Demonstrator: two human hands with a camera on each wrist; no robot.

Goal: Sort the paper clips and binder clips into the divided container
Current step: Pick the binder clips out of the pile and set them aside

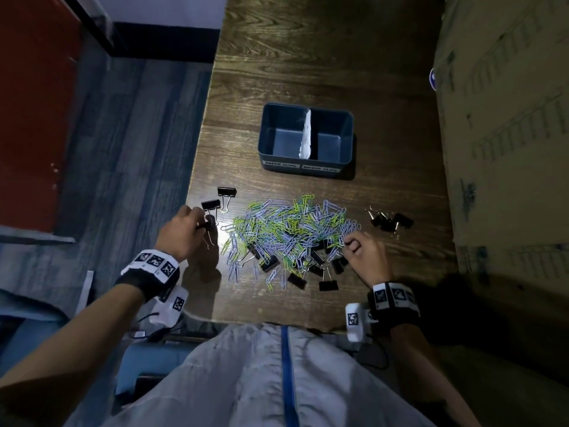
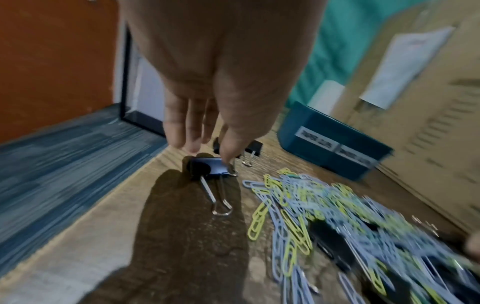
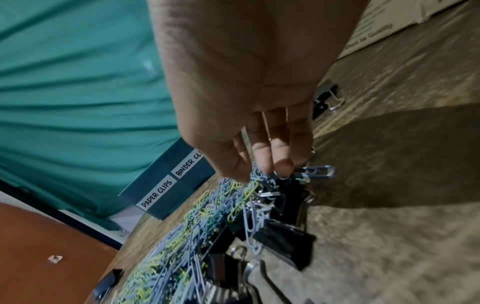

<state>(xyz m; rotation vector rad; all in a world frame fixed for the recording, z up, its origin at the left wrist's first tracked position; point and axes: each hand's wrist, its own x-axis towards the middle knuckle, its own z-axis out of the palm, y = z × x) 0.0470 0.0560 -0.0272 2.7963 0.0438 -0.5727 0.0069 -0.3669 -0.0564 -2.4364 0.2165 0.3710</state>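
Both hands worked at the clip pile.
Left hand (image 1: 181,231) pinched a binder clip (image 2: 210,166); right hand (image 1: 363,251) pinched paper clips (image 3: 315,171).

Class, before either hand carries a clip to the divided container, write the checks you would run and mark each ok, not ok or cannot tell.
1. Left hand grips a black binder clip: ok.
2. Right hand fingertips pinch a blue paper clip alone: cannot tell, others tangle close.
3. Blue divided container within view, both compartments bare: ok.
4. White divider upright between compartments: ok.
5. Labels readable, paper clips left, binder clips right: ok.
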